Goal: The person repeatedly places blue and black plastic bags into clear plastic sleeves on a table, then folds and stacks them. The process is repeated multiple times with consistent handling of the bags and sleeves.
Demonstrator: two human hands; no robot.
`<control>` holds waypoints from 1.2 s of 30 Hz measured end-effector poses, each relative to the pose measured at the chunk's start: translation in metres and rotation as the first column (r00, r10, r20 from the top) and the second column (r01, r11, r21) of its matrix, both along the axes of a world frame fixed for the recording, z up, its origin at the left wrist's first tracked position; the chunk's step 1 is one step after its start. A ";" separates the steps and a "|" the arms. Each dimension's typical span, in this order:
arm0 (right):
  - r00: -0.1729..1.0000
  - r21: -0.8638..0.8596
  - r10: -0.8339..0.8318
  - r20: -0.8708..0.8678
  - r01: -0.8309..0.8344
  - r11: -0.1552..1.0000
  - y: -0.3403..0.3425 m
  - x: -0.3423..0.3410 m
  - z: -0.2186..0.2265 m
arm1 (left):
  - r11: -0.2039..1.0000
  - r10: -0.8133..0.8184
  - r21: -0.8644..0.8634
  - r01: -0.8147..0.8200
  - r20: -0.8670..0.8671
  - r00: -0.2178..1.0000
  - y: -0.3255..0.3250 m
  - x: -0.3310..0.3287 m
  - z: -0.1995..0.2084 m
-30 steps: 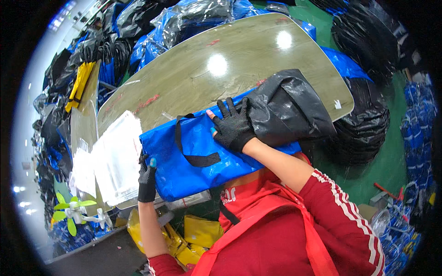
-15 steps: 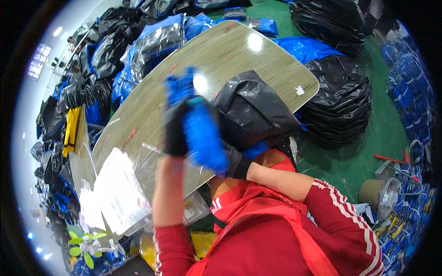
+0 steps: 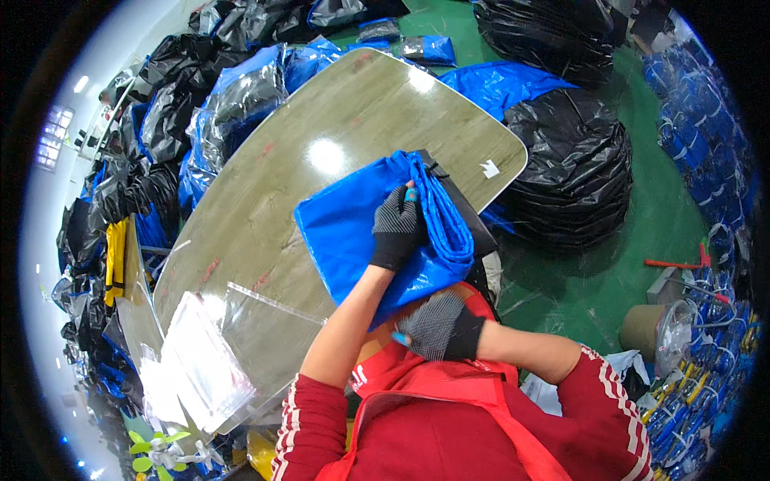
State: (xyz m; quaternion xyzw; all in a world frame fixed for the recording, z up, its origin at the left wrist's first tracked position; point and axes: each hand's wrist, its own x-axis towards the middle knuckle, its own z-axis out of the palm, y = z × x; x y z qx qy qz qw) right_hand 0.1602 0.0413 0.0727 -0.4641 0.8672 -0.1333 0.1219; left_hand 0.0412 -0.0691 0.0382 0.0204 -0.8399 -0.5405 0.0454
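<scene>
A folded blue tarp (image 3: 345,208) lies over the near right part of the table, its rolled folds (image 3: 449,228) running along the right side. Black folded sheeting (image 3: 465,200) shows beneath and beyond those folds. In a dark grey dotted glove, my left hand (image 3: 399,224) grips the tarp beside the folds, thumb uppermost and teal at the tip. My right hand (image 3: 441,325), gloved alike and slightly blurred, is curled closed just below the tarp's near edge, in front of my red apron. Whatever its fingers hold, if anything, is hidden.
Clear plastic bags (image 3: 204,361) lie on the left of the wood-patterned table (image 3: 265,184). Large black bundles (image 3: 569,168) stand on the green floor to the right. Blue and black packages (image 3: 241,96) crowd the far left. A small green-bladed fan (image 3: 156,453) is at lower left.
The blurred blue tarp, earlier partly raised at my left hand, now lies spread flatter over the black sheeting. My left hand moved right; my right hand drew back toward my body.
</scene>
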 end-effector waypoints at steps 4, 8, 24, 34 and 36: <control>0.767 -0.435 -0.512 -0.387 0.338 0.835 0.030 -0.071 0.011 | 0.680 -0.250 -0.712 0.176 0.001 0.968 -0.021 0.003 0.018; 0.827 -0.322 -0.535 -0.175 0.465 0.824 0.058 -0.084 -0.030 | 0.388 -0.348 -0.897 -0.211 -0.355 0.868 -0.100 0.006 0.012; 0.878 -0.571 -0.253 -0.407 -0.028 0.821 0.099 -0.063 -0.063 | 0.691 -0.511 -0.547 0.472 0.090 0.855 -0.080 -0.044 -0.007; 0.872 -0.500 -0.290 0.394 0.468 0.729 0.122 -0.095 -0.008 | 0.947 -0.169 0.270 0.176 -0.049 0.984 -0.094 0.067 -0.013; 0.638 -0.328 -0.395 0.661 0.719 0.613 0.110 -0.088 -0.019 | 0.917 0.144 0.384 -0.110 -0.062 0.988 -0.074 0.099 -0.020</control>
